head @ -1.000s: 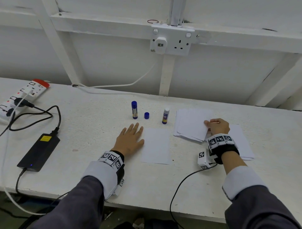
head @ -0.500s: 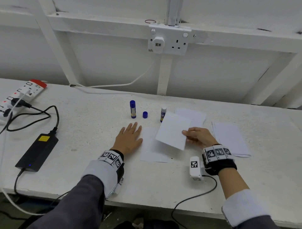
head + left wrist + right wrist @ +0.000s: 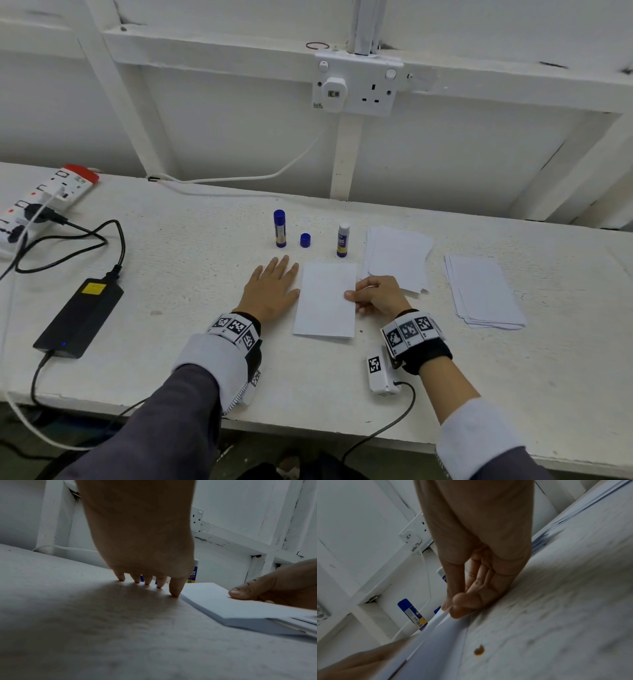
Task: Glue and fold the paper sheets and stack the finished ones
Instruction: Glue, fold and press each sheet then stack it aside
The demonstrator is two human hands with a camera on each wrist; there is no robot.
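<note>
A sheet point(image 3: 324, 301) lies on the surface point(image 3: 191, 274) between the hands. The right hand point(image 3: 376, 296) pinches its right edge; the left hand point(image 3: 272, 289) rests flat, fingers spread, touching its left edge. It should be squared and released before the uncapped glue stick point(image 3: 343, 240) is taken.

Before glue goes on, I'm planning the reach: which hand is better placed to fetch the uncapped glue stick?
Left. The left hand lies flat and free; the right hand pinches the sheet. The uncapped glue stick stands beyond the sheet.
</note>
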